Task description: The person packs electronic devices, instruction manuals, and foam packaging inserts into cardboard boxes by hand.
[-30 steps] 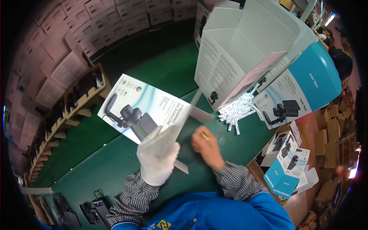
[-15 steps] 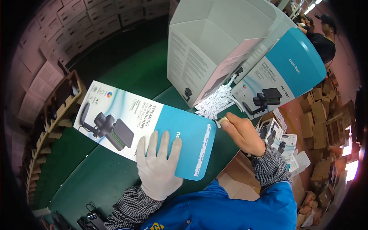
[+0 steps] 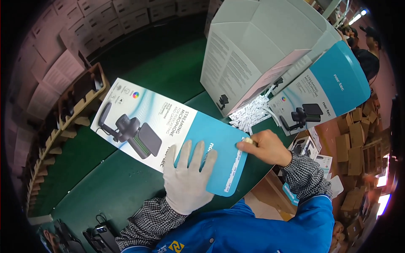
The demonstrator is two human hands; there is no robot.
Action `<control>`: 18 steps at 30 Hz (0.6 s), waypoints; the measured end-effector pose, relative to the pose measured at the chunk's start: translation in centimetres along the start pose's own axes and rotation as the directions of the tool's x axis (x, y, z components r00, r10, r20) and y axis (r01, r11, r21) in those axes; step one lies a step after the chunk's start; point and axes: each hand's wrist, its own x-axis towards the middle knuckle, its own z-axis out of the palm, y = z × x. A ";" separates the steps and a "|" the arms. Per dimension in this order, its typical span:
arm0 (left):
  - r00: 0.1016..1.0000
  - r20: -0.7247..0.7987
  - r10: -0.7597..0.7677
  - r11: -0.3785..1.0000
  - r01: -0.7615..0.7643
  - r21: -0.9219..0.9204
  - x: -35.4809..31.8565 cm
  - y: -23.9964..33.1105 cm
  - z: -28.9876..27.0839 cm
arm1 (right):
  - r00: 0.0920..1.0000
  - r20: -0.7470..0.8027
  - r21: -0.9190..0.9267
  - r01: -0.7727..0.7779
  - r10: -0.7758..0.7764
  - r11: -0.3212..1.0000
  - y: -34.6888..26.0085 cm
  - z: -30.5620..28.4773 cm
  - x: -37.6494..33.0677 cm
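Observation:
A flat white and blue product box sleeve (image 3: 152, 126), printed with a picture of a black device, lies on the green table (image 3: 101, 185). My left hand (image 3: 187, 177), in a white glove, presses flat on the sleeve's blue end with fingers spread. My bare right hand (image 3: 265, 145) pinches a small white strip at the sleeve's right edge. A pile of small white strips (image 3: 253, 114) lies just beyond my right hand.
Large folded grey and blue cartons (image 3: 270, 55) stand at the back right. Small product boxes (image 3: 320, 160) and brown cartons (image 3: 358, 135) lie to the right. Wooden racks (image 3: 71, 114) run along the left. Black devices with cables (image 3: 97, 236) sit at the near left edge. A person (image 3: 367, 46) stands far right.
The folded sleeve has been laid out flat on the table. My left hand went from holding it to pressing on it. My right hand moved to the sleeve's right edge.

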 end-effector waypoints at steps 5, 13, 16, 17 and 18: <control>0.999 -0.031 -0.023 1.000 0.022 -0.015 0.5 1.0 -0.5 | 0.933 -0.356 0.342 0.181 -0.051 0.922 0.5 -2.3 -3.2; 0.998 0.043 -0.044 0.999 0.043 0.020 1.1 3.8 -1.1 | 0.960 -0.274 -0.204 -0.002 -0.055 0.979 1.8 -2.4 -3.4; 0.998 0.057 -0.038 0.999 0.036 0.034 1.1 4.3 -0.9 | 0.964 -0.262 -0.227 -0.024 -0.037 0.974 1.9 -2.3 -3.7; 0.998 0.054 -0.040 0.999 0.038 0.035 1.0 4.3 -0.9 | 0.968 -0.249 -0.233 -0.030 -0.030 0.972 1.8 -2.3 -3.6; 0.998 0.052 -0.042 0.999 0.040 0.035 1.0 4.4 -0.9 | 0.972 -0.236 -0.238 -0.037 -0.021 0.971 1.7 -2.4 -3.6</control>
